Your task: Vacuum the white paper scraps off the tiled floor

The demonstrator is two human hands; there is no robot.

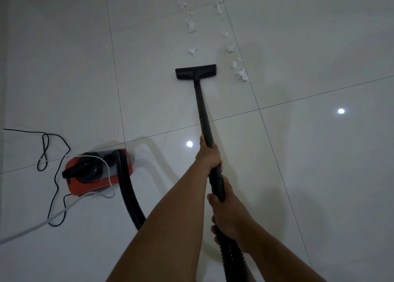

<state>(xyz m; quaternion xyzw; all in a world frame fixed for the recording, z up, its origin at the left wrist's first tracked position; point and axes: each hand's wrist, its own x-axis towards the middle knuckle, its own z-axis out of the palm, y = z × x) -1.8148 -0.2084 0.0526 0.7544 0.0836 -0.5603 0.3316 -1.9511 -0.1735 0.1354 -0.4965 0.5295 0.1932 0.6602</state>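
Left hand [207, 154] grasps the long black vacuum wand [202, 111] partway up, fingers wrapped round it, frame ctr. Right hand [229, 214] grips the wand's near end just below, where the black ribbed hose [128, 196] joins, lower ctr-right. The flat black floor nozzle [195, 71] rests on the glossy white tiled floor [309, 164], upper ctr.

White paper scraps [243, 75] lie in two loose lines, running from beside & beyond the nozzle up to the top edge. Nearest clump is just beside the nozzle's right end, not under it. Another scrap sits near, above the nozzle.

Progress, as a guess: plenty left. Every scrap in view lies loose on the tiles, none touched by the nozzle. Lower half of frame shows no scraps, but can't tell if that part was vacuumed.

Red canister vac [93, 175] sits lower left, w/ a thin black cord [55, 176] & a white cable [23, 231] trailing beside it.
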